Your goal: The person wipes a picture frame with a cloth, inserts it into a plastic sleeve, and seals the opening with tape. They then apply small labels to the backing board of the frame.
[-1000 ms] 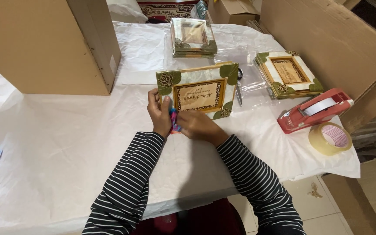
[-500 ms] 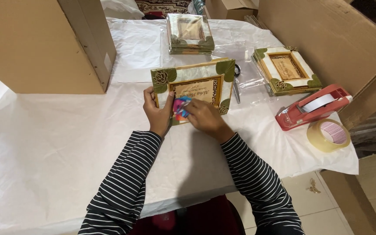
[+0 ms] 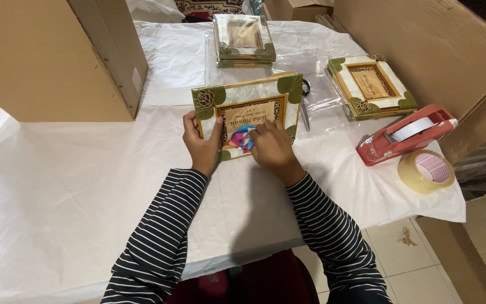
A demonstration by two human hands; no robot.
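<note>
A picture frame [image 3: 246, 95] with green leaf corners stands tilted on the white-covered table [image 3: 74, 197]. My left hand [image 3: 201, 143] grips its lower left edge. My right hand [image 3: 271, 149] presses a small pink and blue item [image 3: 242, 137] against the front of the frame, near its lower middle. Both my arms wear black and white striped sleeves.
A large cardboard box [image 3: 57, 56] stands at the left. A stack of frames [image 3: 243, 39] lies behind and another [image 3: 372, 84] to the right. A red tape dispenser [image 3: 406, 135] and a tape roll [image 3: 426, 170] sit at the right edge. Scissors [image 3: 306, 104] lie behind the frame.
The pink and blue item moved up from the frame's bottom edge onto its front. My right hand slid up with it. The frame is held a little more upright.
</note>
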